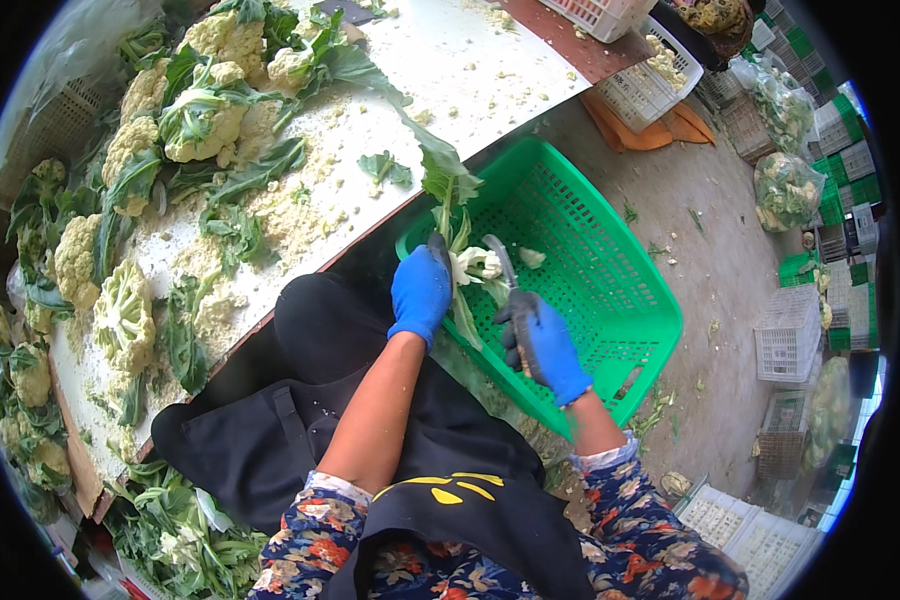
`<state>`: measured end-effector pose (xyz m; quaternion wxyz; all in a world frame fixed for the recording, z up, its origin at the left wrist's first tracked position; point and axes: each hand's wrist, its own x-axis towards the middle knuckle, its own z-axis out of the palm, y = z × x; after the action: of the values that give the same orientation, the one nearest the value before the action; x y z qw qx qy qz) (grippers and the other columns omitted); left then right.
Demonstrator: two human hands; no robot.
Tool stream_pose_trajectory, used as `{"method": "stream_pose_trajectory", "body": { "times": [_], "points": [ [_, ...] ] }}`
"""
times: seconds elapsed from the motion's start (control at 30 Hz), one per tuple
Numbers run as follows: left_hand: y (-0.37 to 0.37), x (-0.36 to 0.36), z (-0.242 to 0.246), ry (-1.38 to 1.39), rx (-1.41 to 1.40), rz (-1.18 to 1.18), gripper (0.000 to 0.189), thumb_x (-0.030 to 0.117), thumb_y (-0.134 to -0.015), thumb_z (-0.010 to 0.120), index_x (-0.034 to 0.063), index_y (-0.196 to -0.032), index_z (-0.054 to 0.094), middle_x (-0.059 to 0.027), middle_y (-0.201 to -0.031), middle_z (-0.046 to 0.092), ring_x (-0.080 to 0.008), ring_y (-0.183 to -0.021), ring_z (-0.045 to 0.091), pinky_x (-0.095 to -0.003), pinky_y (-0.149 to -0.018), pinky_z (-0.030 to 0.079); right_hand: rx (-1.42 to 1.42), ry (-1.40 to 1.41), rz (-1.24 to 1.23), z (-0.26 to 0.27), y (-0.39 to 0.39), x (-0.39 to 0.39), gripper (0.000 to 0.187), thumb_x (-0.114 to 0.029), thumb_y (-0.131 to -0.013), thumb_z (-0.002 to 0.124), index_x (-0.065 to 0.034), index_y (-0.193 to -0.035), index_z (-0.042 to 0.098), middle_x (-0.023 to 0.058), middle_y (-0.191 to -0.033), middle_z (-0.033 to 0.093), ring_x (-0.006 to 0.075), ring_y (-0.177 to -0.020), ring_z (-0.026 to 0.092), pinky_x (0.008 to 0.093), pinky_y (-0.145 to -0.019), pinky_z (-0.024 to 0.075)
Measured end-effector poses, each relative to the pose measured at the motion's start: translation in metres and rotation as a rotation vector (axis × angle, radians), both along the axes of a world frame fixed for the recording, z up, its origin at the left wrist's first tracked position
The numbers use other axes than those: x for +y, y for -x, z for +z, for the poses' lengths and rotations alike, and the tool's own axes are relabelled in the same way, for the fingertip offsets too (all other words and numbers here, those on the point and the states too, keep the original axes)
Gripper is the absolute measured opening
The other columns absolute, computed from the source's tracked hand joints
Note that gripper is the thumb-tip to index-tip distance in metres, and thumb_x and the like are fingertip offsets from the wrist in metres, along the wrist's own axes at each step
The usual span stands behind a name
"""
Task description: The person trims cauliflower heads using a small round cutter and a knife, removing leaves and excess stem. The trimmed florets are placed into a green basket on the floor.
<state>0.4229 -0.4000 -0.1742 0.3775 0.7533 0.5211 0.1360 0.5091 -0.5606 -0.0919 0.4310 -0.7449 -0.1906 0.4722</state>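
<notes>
My left hand, in a blue glove with dark fingertips, grips a leafy cauliflower stem piece. Its pale cut core faces right, and a long green leaf rises from it toward the table. In my right hand, gloved the same way, is the handle of a knife with a curved blade. The blade stands just right of the core; whether it touches is unclear. Both hands are over a green perforated plastic basket, where a small pale cauliflower piece shows beyond the blade.
Several cauliflower heads and loose leaves lie on the crumb-strewn white table at left. Trimmed leaves are heaped below it. White crates and bagged cauliflower line the right side. Part of another person shows top right.
</notes>
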Motion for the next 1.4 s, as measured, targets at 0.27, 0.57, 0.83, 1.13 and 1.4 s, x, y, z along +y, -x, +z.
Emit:
{"method": "stream_pose_trajectory", "body": {
  "times": [0.27,0.57,0.83,1.13,1.4],
  "points": [
    [0.005,-0.014,0.01,-0.038,-0.126,0.09,0.035,0.033,-0.098,0.048,0.0059,-0.082,0.064,-0.0228,-0.08,0.066,-0.0415,-0.073,0.066,-0.0521,-0.059,0.052,-0.283,0.206,0.014,-0.115,-0.039,-0.021,0.039,-0.043,-0.099,0.046,-0.0069,-0.091,0.059,0.0087,-0.057,0.055,0.0246,-0.045,0.052,0.041,-0.04,0.0393],
    [0.257,0.016,0.134,-0.365,-0.654,0.438,0.038,0.02,-0.1,0.049,0.0018,-0.133,0.044,-0.0151,-0.107,0.064,-0.0227,-0.081,0.061,-0.033,-0.067,0.052,0.118,-0.103,-0.196,-0.066,-0.053,-0.022,0.04,-0.05,-0.097,0.052,-0.01,-0.098,0.054,-0.0058,-0.057,0.039,0.0063,-0.039,0.034,0.0235,-0.035,0.0266],
    [0.618,-0.106,0.149,-0.108,1.047,1.781,0.073,0.055,-0.093,0.055,-0.0054,-0.133,0.045,-0.0264,-0.127,0.055,-0.0362,-0.11,0.057,-0.0469,-0.094,0.046,0.074,-0.392,0.139,0.006,0.056,0.112,0.018,-0.021,-0.097,0.058,-0.0066,-0.107,0.057,-0.0003,-0.069,0.055,0.0075,-0.048,0.049,0.0221,-0.041,0.0387],
    [0.266,0.049,0.07,-0.769,0.451,0.196,0.055,0.034,-0.087,0.064,0.0115,-0.136,0.051,-0.0188,-0.13,0.053,-0.0375,-0.121,0.048,-0.0483,-0.097,0.04,-0.001,-0.479,0.371,0.037,0.197,0.229,0.019,-0.012,-0.091,0.065,-0.003,-0.105,0.057,0.0041,-0.075,0.063,0.0079,-0.057,0.057,0.0228,-0.049,0.0447],
    [0.219,0.119,0.024,-0.934,0.443,0.212,0.009,0.021,-0.085,0.059,0.0124,-0.087,0.057,-0.0066,-0.078,0.058,-0.0266,-0.078,0.057,-0.0413,-0.067,0.042,-0.058,-0.335,-0.095,0.067,0.099,0.106,0.018,-0.021,-0.092,0.066,-0.0068,-0.097,0.055,0.0033,-0.066,0.056,0.0107,-0.047,0.053,0.0233,-0.043,0.0426]
  ]
}}
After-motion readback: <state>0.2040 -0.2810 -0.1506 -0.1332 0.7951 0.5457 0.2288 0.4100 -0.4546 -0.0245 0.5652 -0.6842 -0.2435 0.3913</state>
